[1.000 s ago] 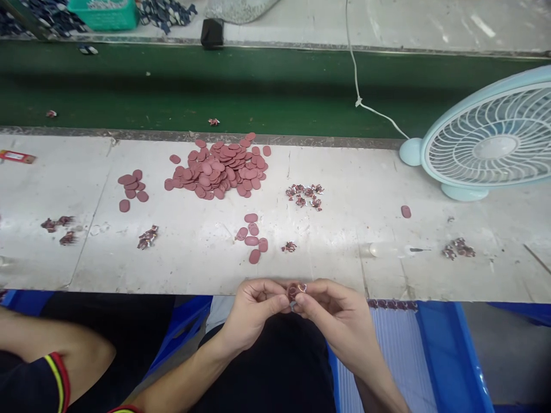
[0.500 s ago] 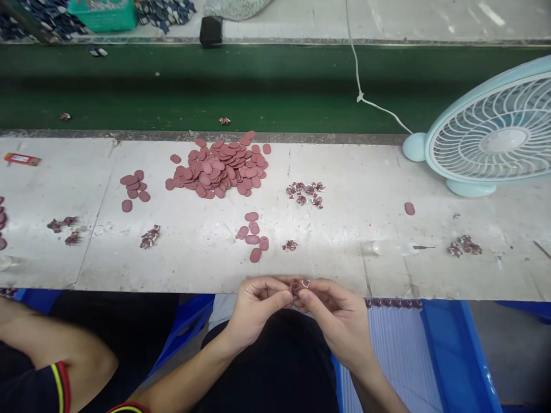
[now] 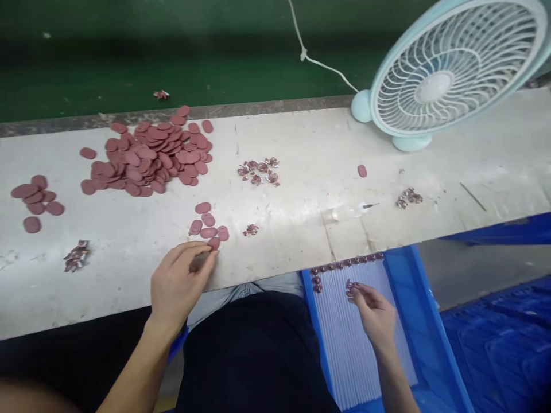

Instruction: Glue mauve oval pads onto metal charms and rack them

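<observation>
My left hand (image 3: pixel 176 284) rests at the table's front part, with thumb and forefinger closed on a flat dark-pink oval disc (image 3: pixel 214 243). Several similar discs (image 3: pixel 208 232) lie just beyond its fingertips. My right hand (image 3: pixel 375 315) is over a blue crate (image 3: pixel 419 310) and pinches a small reddish-brown piece (image 3: pixel 349 284), whose exact kind is too small to make out. Inside the crate is a white ribbed layer (image 3: pixel 348 344), with small dark-red pieces (image 3: pixel 344 263) lined up along its far edge and a few at the left corner.
A big pile of dark-pink discs (image 3: pixel 150 158) lies at the back left of the table (image 3: pixel 284 229). Small clusters of brown-and-silver pieces (image 3: pixel 259 170) are scattered about. A clear bottle with a dark thin tip (image 3: pixel 344 213) lies near a light-blue fan (image 3: pixel 434 86) with a white cord.
My hands have parted from the small piece between them. The left has gone to a disc on the table; the right has carried a small piece over the crate. The view has turned rightward.
</observation>
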Demonstrator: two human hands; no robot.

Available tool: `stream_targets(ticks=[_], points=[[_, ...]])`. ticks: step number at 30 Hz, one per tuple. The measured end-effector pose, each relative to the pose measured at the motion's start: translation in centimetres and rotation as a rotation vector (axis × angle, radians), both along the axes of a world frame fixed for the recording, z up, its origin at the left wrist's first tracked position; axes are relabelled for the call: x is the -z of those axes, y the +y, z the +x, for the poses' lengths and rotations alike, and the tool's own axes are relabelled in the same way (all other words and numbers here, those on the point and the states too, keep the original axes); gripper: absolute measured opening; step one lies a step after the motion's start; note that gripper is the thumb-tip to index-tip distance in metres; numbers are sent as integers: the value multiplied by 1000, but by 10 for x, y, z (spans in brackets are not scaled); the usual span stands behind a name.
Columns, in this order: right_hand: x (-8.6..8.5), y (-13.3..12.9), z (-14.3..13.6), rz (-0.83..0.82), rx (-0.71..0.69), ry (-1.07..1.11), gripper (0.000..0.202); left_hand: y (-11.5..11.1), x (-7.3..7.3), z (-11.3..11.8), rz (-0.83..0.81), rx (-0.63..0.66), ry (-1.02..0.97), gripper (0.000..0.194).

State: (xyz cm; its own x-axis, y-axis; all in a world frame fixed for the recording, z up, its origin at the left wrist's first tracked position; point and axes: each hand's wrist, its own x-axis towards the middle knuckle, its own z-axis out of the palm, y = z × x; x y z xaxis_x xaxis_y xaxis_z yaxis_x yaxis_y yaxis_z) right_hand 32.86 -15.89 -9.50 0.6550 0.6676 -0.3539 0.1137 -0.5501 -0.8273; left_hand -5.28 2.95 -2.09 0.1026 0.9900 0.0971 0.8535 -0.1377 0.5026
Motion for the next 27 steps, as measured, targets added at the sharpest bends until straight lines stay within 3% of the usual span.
stream_targets(ticks=[5,10,19,27], points=[[52,-13,-7,-192,-215,-49,24,4,-14,6,16,-8,212,20],[79,-10,-11,-248,-325,-140,30,2,-17,4,42,42,319,24],[82,-6,-14,-306,-424,-276,30,3,-15,-5,6,180,204,22],[77,6,-21,-322,-401,-324,27,12,-25,-4,-247,120,78,29]])
